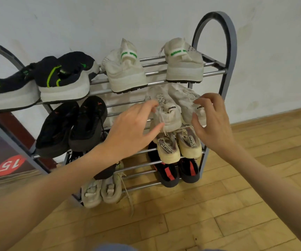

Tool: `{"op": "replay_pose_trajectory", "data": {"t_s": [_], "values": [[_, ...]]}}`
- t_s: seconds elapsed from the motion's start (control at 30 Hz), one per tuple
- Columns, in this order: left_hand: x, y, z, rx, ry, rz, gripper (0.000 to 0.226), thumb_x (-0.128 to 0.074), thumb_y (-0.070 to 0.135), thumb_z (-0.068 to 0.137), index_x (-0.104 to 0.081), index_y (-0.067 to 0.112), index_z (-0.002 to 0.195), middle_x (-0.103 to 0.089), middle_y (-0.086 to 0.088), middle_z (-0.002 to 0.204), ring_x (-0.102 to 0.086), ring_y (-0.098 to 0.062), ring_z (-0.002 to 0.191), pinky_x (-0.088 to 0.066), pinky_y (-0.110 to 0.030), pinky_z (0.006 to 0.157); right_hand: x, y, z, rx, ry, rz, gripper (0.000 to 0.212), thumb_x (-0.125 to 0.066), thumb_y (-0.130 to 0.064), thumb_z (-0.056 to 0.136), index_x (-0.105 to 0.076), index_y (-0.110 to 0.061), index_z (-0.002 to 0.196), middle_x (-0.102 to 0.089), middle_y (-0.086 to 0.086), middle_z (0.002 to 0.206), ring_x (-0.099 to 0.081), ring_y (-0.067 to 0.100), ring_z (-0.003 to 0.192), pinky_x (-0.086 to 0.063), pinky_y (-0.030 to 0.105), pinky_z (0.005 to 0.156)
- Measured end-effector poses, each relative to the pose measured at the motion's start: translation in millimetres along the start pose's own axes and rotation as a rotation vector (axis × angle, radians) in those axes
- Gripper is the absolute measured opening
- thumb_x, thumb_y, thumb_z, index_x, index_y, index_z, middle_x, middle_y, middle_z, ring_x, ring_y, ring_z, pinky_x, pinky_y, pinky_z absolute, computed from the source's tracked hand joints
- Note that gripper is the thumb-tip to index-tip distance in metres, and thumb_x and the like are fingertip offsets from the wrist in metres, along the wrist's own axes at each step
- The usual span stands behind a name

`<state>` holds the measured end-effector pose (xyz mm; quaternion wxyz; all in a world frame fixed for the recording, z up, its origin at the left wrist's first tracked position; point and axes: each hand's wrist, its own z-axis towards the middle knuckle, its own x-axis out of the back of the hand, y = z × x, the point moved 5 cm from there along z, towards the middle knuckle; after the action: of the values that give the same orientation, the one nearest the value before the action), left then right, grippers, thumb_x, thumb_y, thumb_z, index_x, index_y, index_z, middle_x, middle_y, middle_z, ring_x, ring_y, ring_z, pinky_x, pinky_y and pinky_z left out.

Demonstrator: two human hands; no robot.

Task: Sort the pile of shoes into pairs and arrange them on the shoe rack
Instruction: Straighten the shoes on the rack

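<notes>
2 off-white sneakers [175, 109], heels outward

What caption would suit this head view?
Both hands set a white pair of shoes on the shoe rack's second shelf.

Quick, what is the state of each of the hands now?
Left hand: open, fingers spread, at the left shoe of the white pair; real touch cannot be told.
Right hand: open, fingers loosely bent beside the right shoe, gripping nothing.
</notes>
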<state>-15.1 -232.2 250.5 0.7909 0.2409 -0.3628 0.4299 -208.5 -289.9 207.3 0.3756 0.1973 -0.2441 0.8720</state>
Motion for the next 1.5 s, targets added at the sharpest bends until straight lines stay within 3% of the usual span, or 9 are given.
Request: {"op": "replay_pose_trajectory", "data": {"t_s": [0.2, 0.33, 0.47, 0.63, 0.77, 0.83, 1.23, 1.4, 1.5], "values": [[51.1, 5.5, 9.2, -0.197, 0.339, 0.052, 0.023, -0.063, 0.012, 0.084, -0.064, -0.002, 0.102, -0.065, -0.013, 0.1, -0.061, -0.024, 0.092, -0.051, -0.03, 0.079, -3.0, -36.9, 23.7, 0.053, 0.184, 0.078, 0.026, -0.06, -0.004, 0.081, -0.058, 0.002, 0.105, -0.051, 0.023, 0.105, -0.047, 0.024, 0.098, -0.043, 0.027, 0.077], [75.9, -24.3, 32.1, 0.182, 0.435, 0.076, 0.057, -0.07, 0.034, 0.075, -0.053, 0.005, 0.121, -0.048, -0.016, 0.122, -0.045, -0.024, 0.112, -0.036, -0.024, 0.092, 5.1, -41.9, 32.6, 0.03, 0.333, 0.095, 0.014, -0.058, -0.01, 0.082, -0.059, 0.002, 0.09, -0.051, 0.017, 0.089, -0.044, 0.021, 0.085, -0.04, 0.03, 0.067], [70.9, -51.0, 53.5, 0.465, 0.177, -0.049, 0.083, -0.069, 0.06, 0.071, -0.038, 0.022, 0.138, -0.034, -0.008, 0.138, -0.041, -0.023, 0.126, -0.035, -0.031, 0.1, 23.3, -42.1, 47.6, -0.045, 0.49, 0.161, 0.034, -0.066, -0.02, 0.078, -0.054, 0.005, 0.098, -0.051, 0.02, 0.092, -0.043, 0.021, 0.088, -0.041, 0.029, 0.071], [44.8, -63.0, 72.2, 0.594, 0.013, -0.252, 0.082, -0.057, 0.076, 0.062, -0.049, 0.028, 0.128, -0.057, -0.004, 0.125, -0.052, -0.025, 0.118, -0.043, -0.044, 0.1, 11.4, -43.6, 86.8, -0.185, 0.105, -0.025, 0.091, -0.064, -0.065, 0.072, -0.03, -0.024, 0.146, -0.032, 0.021, 0.142, -0.044, 0.033, 0.123, -0.045, 0.042, 0.097], [39.5, -58.0, 78.9, 0.535, 0.163, -0.335, 0.026, -0.065, 0.049, 0.073, -0.056, 0.026, 0.081, -0.062, 0.003, 0.079, -0.06, -0.024, 0.087, -0.047, -0.047, 0.087, 3.6, -43.2, 98.5, -0.161, -0.011, 0.083, 0.064, -0.066, -0.057, 0.077, -0.05, -0.021, 0.128, -0.051, 0.01, 0.13, -0.054, 0.026, 0.114, -0.048, 0.038, 0.091], [39.3, -55.0, 76.2, 0.502, 0.233, -0.361, 0.018, -0.066, 0.039, 0.077, -0.055, 0.026, 0.078, -0.057, 0.01, 0.071, -0.058, -0.022, 0.08, -0.046, -0.047, 0.085, 9.4, -37.5, 101.2, -0.131, 0.025, 0.176, 0.046, -0.07, -0.05, 0.079, -0.06, -0.015, 0.107, -0.06, 0.005, 0.112, -0.057, 0.02, 0.101, -0.048, 0.033, 0.085], [21.7, -37.2, 91.8, 0.389, 0.317, -0.451, 0.034, -0.063, 0.046, 0.074, -0.052, 0.025, 0.098, -0.063, 0.002, 0.093, -0.058, -0.023, 0.092, -0.05, -0.047, 0.077, 24.1, 27.9, 121.0, -0.149, -0.16, 0.243, 0.047, -0.073, -0.044, 0.079, -0.056, -0.015, 0.112, -0.054, 0.002, 0.108, -0.051, 0.014, 0.096, -0.039, 0.012, 0.076], [8.3, -20.7, 116.3, 0.361, 0.291, -0.416, 0.035, -0.067, 0.039, 0.076, -0.054, 0.017, 0.1, -0.059, 0.0, 0.095, -0.054, -0.024, 0.093, -0.043, -0.036, 0.073, 25.6, 28.8, 116.2, -0.131, -0.253, 0.266, 0.037, -0.056, -0.039, 0.09, -0.051, -0.014, 0.116, -0.052, 0.004, 0.108, -0.047, 0.013, 0.094, -0.038, 0.019, 0.08], [-0.2, -17.7, 129.0, 0.366, 0.284, -0.401, 0.034, -0.069, 0.037, 0.077, -0.052, 0.017, 0.099, -0.054, 0.0, 0.096, -0.052, -0.024, 0.095, -0.04, -0.033, 0.076, 32.2, 27.2, 114.0, -0.045, -0.201, 0.222, 0.034, -0.051, -0.03, 0.092, -0.049, -0.01, 0.118, -0.051, 0.003, 0.109, -0.043, 0.008, 0.094, -0.031, 0.006, 0.078]]}}
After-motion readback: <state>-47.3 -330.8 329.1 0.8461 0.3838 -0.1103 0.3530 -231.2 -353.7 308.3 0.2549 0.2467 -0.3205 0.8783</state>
